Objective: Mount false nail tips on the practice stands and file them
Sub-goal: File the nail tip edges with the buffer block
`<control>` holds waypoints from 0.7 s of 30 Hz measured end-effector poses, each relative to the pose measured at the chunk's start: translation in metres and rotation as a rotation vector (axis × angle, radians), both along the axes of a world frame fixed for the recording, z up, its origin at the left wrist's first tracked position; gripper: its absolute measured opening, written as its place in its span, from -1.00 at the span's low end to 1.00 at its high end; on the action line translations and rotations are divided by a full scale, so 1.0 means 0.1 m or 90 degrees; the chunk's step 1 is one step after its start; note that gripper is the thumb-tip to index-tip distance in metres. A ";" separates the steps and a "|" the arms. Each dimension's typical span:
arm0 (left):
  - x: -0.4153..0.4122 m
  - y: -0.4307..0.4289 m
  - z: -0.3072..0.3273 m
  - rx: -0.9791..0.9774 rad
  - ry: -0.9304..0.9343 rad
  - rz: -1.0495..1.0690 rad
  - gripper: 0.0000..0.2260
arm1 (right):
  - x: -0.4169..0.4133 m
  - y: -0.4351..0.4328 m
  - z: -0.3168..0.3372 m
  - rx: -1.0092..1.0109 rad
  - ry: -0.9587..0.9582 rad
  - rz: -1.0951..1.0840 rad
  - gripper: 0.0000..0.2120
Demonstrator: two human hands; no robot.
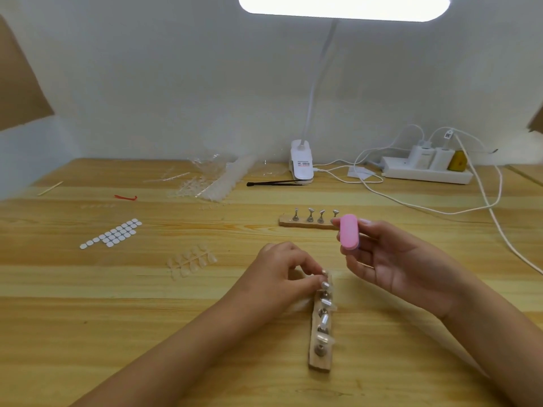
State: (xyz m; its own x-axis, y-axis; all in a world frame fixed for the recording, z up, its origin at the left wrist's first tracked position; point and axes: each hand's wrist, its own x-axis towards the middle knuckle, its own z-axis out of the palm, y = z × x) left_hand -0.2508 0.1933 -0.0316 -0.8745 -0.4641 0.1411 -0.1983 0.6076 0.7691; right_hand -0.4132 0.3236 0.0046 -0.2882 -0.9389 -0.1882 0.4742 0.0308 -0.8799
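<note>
Left hand (282,268) pinches the stand's (318,364) twelve-o'clock tip (325,284); right hand (390,259) grips the file (348,231), up at one o'clock.

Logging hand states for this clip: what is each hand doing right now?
Left hand: pinches the farthest nail tip on the near stand.
Right hand: holds the pink file.

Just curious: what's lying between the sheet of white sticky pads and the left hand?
A cluster of clear false nail tips lies on the wooden table there, seen in the head view.
</note>
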 end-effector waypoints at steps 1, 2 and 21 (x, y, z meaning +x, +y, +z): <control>0.00 0.00 -0.01 -0.004 -0.004 -0.001 -0.88 | 0.02 0.00 0.00 -0.004 -0.013 0.008 -0.65; 0.00 -0.01 -0.01 -0.007 -0.007 -0.001 -0.88 | 0.03 0.00 0.00 -0.009 -0.026 0.016 -0.65; 0.17 -0.04 0.03 0.329 0.229 0.029 -0.94 | 0.25 -0.03 -0.04 -0.077 0.159 -0.098 -0.73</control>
